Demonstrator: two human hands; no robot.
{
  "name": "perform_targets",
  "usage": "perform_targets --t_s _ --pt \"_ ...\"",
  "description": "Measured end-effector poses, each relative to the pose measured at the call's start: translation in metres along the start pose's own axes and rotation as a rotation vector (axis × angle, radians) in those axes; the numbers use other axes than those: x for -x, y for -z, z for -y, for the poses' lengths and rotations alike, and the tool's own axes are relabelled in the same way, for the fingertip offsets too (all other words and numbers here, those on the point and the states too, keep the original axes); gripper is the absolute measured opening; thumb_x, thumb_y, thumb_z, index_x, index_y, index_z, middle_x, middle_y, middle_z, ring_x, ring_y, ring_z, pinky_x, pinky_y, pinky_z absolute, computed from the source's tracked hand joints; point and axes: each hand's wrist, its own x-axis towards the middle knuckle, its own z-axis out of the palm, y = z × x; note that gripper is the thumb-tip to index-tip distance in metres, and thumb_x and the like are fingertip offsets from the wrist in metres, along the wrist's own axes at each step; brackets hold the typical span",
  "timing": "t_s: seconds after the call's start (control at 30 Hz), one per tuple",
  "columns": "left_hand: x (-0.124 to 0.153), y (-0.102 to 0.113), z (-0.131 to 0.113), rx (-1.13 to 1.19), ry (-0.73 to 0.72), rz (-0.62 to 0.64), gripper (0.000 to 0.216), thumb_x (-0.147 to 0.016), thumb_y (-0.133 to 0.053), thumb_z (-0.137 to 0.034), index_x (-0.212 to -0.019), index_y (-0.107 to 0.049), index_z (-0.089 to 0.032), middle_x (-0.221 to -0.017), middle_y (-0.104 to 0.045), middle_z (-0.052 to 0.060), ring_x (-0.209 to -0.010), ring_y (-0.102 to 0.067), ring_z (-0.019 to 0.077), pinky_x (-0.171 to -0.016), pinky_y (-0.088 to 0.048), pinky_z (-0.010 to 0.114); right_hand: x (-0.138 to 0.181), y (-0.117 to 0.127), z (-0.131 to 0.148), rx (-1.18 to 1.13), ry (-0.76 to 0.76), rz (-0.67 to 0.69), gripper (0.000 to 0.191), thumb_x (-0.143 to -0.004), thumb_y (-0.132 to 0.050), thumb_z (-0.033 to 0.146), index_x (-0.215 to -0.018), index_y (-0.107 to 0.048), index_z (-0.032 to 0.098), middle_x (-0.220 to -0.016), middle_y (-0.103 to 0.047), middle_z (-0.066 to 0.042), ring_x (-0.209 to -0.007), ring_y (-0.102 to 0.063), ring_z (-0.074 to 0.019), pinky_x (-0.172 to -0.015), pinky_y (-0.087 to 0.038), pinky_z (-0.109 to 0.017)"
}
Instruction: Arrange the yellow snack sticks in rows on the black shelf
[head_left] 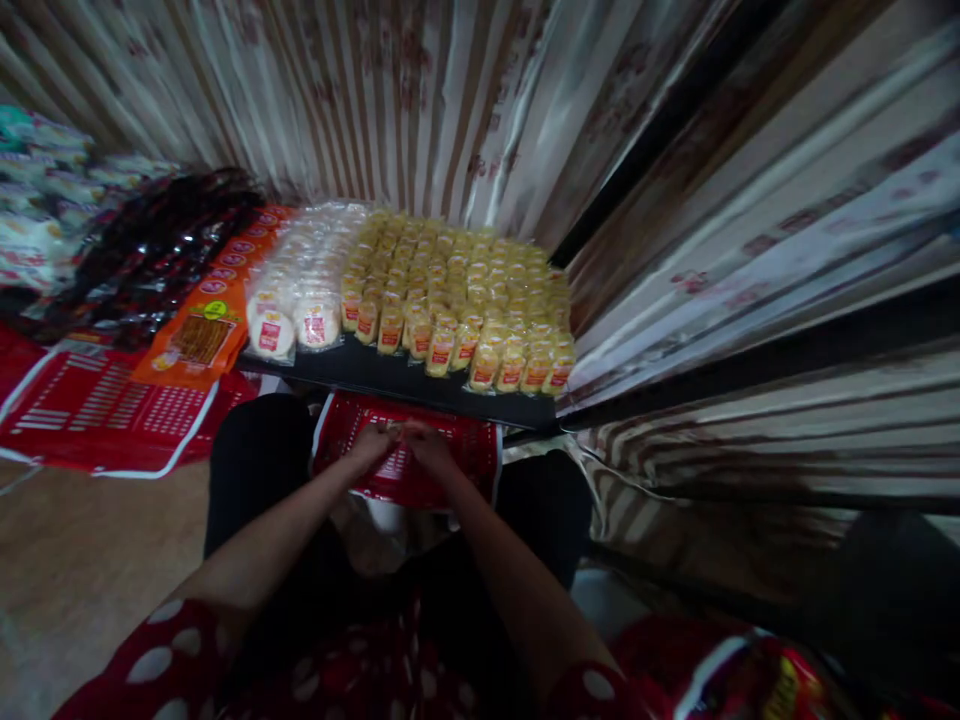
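Observation:
My left hand [372,444] and my right hand [429,448] come together between my knees, fingers pinched close to each other. Something small and pale may be between the fingertips, but dim light and blur keep me from making it out. Right under both hands lies a red bag [341,425] with white edging and white print. Just beyond them, on a black shelf [330,368], stand rows of small yellow wrapped snack packs [441,345] with red labels. To their left are clear packs of round white crackers [271,332].
An orange snack packet [199,335] and a dark shiny heap of packets [142,255] lie at the left, above another red bag [112,410]. White packets [45,200] sit further left. A striped curtain [420,110] hangs behind, with dark bars [660,130] at the right.

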Motion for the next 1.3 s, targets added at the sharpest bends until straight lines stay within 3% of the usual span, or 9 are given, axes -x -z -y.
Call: perform_targets --t_s 0.17,0.27,0.43,0.53,0.77,0.97,1.1,1.2,1.3 --pt "0.024 0.035 -0.021 0.022 -0.060 0.096 0.026 -0.079 -0.052 -0.032 -0.072 -0.063 -0.010 -0.061 -0.062 0.003 -0.053 -0.054 0.0113 -0.052 -0.040 0.021 0.025 0.022 0.019 0.125 0.035 -0.104 0.040 -0.076 -0.054 0.016 -0.116 -0.059 0.020 -0.108 -0.061 -0.007 -0.085 -0.061 -0.0155 -0.083 -0.048 -0.029" --pt "0.038 0.053 -0.035 -0.015 -0.130 0.207 0.026 -0.072 -0.057 -0.036 -0.065 -0.063 -0.012 -0.053 -0.058 0.000 -0.049 -0.049 0.0099 -0.050 -0.036 0.020 0.039 0.034 0.027 0.169 0.120 -0.100 0.040 -0.076 -0.059 0.023 -0.117 -0.059 0.022 -0.118 -0.056 -0.008 -0.093 -0.059 -0.0159 -0.085 -0.047 -0.027" --pt "0.058 0.060 -0.055 0.038 -0.262 0.321 0.031 -0.072 -0.059 -0.043 -0.078 -0.066 -0.013 -0.067 -0.064 0.001 -0.059 -0.054 0.0111 -0.057 -0.041 0.021 0.056 0.043 0.033 -0.220 0.107 0.067 0.027 -0.080 -0.054 0.029 -0.104 -0.062 0.019 -0.092 -0.067 -0.004 -0.079 -0.063 -0.0151 -0.073 -0.051 -0.028" --pt "0.065 0.055 -0.062 0.130 -0.352 0.326 0.037 -0.068 -0.066 -0.043 -0.091 -0.064 -0.014 -0.083 -0.068 0.004 -0.073 -0.060 0.0140 -0.067 -0.045 0.023 0.064 0.045 0.035 -0.412 0.072 0.016 0.026 -0.079 -0.055 0.030 -0.100 -0.061 0.017 -0.084 -0.068 -0.004 -0.074 -0.064 -0.0153 -0.067 -0.052 -0.028" --pt "0.064 0.036 -0.083 0.100 -0.461 0.115 0.040 -0.068 -0.067 -0.032 -0.102 -0.057 -0.013 -0.088 -0.066 0.003 -0.079 -0.060 0.0145 -0.074 -0.048 0.025 0.071 0.052 0.045 -0.404 0.089 -0.187 0.023 -0.080 -0.054 0.032 -0.099 -0.058 0.019 -0.082 -0.068 -0.003 -0.072 -0.064 -0.0149 -0.068 -0.053 -0.028" --pt "0.054 0.028 -0.118 -0.032 -0.631 -0.022 0.029 -0.075 -0.059 -0.023 -0.102 -0.056 -0.013 -0.087 -0.065 0.003 -0.077 -0.060 0.0135 -0.074 -0.048 0.025 0.067 0.066 0.066 -0.181 0.181 -0.441 0.027 -0.082 -0.050 0.028 -0.106 -0.056 0.018 -0.101 -0.062 -0.007 -0.073 -0.062 -0.0135 -0.072 -0.052 -0.028" --pt "0.048 0.026 -0.141 -0.211 -0.776 -0.250 0.032 -0.076 -0.059 -0.019 -0.107 -0.058 -0.012 -0.100 -0.062 0.007 -0.085 -0.058 0.0151 -0.083 -0.046 0.027 0.067 0.077 0.080 0.046 0.227 -0.610 0.039 -0.083 -0.044 0.023 -0.120 -0.051 0.019 -0.113 -0.053 -0.011 -0.075 -0.059 -0.0145 -0.079 -0.050 -0.033" --pt "0.045 0.021 -0.154 -0.348 -0.772 -0.373 0.034 -0.078 -0.059 -0.021 -0.111 -0.058 -0.013 -0.104 -0.059 0.009 -0.088 -0.057 0.0169 -0.085 -0.045 0.028 0.061 0.082 0.082 0.096 0.276 -0.646 0.042 -0.083 -0.040 0.020 -0.124 -0.050 0.019 -0.109 -0.052 -0.010 -0.079 -0.057 -0.0159 -0.081 -0.049 -0.033" --pt "0.043 0.014 -0.163 -0.450 -0.744 -0.393 0.036 -0.080 -0.058 -0.025 -0.114 -0.057 -0.015 -0.103 -0.058 0.009 -0.092 -0.056 0.0183 -0.084 -0.044 0.028 0.052 0.085 0.077 0.085 0.334 -0.641 0.041 -0.084 -0.039 0.019 -0.123 -0.051 0.021 -0.107 -0.052 -0.009 -0.085 -0.056 -0.0163 -0.083 -0.048 -0.032"
